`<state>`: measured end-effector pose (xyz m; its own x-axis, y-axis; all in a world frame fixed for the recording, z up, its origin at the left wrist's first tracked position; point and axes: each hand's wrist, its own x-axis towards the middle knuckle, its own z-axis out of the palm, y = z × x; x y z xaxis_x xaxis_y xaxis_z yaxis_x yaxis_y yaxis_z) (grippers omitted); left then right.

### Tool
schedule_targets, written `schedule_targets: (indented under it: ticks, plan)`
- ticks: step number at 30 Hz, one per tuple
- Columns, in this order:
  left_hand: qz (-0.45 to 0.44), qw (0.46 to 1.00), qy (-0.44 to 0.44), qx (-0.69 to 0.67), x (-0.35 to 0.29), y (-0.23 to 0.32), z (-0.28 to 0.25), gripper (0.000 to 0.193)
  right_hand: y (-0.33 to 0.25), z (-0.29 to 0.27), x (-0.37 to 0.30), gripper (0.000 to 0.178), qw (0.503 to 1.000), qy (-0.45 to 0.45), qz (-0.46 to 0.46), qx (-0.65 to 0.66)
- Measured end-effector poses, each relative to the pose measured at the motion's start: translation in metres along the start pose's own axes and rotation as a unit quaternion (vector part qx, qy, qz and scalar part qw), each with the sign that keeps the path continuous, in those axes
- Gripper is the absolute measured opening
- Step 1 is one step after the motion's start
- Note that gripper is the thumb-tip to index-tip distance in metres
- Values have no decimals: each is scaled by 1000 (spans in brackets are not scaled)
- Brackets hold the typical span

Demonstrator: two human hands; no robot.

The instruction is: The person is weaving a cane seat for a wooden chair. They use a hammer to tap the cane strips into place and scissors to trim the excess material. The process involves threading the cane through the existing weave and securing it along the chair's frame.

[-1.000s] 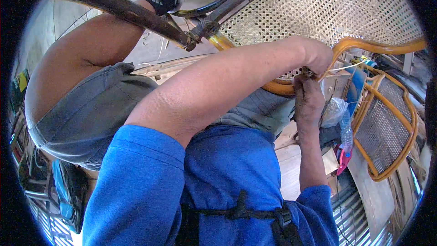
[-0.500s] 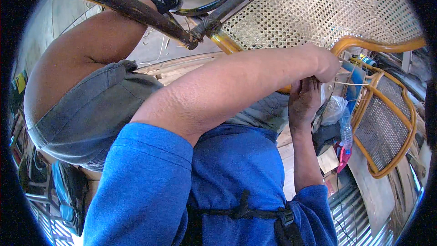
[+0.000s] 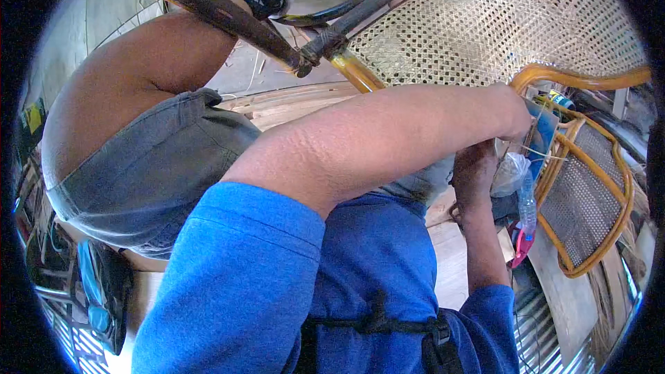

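My left arm reaches across my lap to the right, and my left hand (image 3: 514,114) bends down at the edge of a rattan chair frame (image 3: 547,77). Its fingers are hidden behind the wrist. Just below, my right hand (image 3: 475,172) is curled, its fingertips tucked out of sight under the left forearm. A thin pale strand (image 3: 544,153), like a cane strip, sticks out to the right from beside the hands; which hand holds it, I cannot tell. Woven cane mesh (image 3: 443,34) fills the chair frame beyond the forearm. A small dark curved thing shows beside my right wrist, too unclear to name.
Dark poles (image 3: 208,14), tied at a joint, cross the upper left above my bent leg. On the right lie a plastic bottle (image 3: 527,204), a clear plastic bag (image 3: 510,174) and another rattan piece with mesh (image 3: 589,197). A dark bag (image 3: 104,298) sits lower left.
Both hands have shifted slightly right and down in view. My right hand's fingers, visible against the left wrist before, are now mostly covered by the left forearm.
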<state>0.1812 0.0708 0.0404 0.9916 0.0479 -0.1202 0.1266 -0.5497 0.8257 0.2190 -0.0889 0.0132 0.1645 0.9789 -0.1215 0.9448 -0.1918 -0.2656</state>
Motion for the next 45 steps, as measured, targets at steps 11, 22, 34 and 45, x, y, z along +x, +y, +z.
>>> schedule_targets:
  ticks: [11,22,34,45]
  plan:
    - [36,998,0,56,4,-1,2,25,-3,-25,10,31,976,-133,-33,-166]
    - [-17,996,72,-51,-5,-14,-13,25,-18,-36,40,24,959,-207,-81,-175]
    - [-117,927,309,-176,-69,-70,51,21,9,-58,5,23,964,80,228,110]
    - [-76,962,229,-127,-44,-22,32,20,59,86,-174,27,910,-24,412,39]
